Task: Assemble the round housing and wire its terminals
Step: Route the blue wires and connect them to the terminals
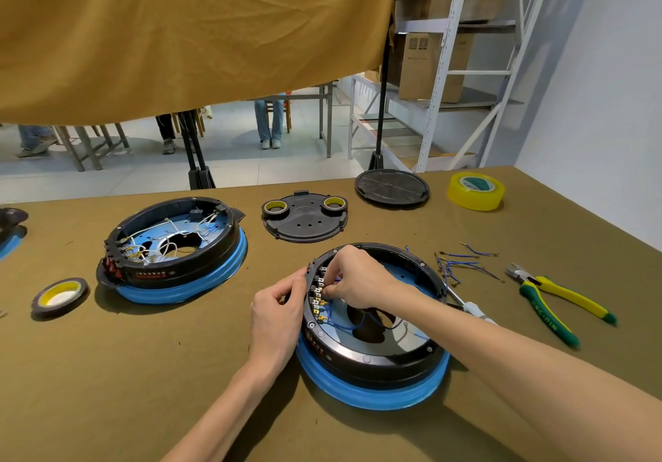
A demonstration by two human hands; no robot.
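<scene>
A round black housing [372, 361] on a blue base lies in front of me, open side up. A row of brass terminals [318, 300] lines its left inner wall, with a blue wire [349, 326] looping from them into the middle. My left hand [277, 318] grips the outside of the housing's left rim. My right hand [358, 277] reaches inside from the right and pinches a blue wire end at the terminals. What its fingertips hold is mostly hidden.
A second housing [172, 246] with white wiring sits at left. Behind are a black cover plate [304, 223] carrying two tape rolls and a round black lid [392, 187]. Yellow tape [476, 191], loose blue wires [462, 264], pliers [559, 300] and a screwdriver [473, 309] lie right; another tape roll [59, 296] left.
</scene>
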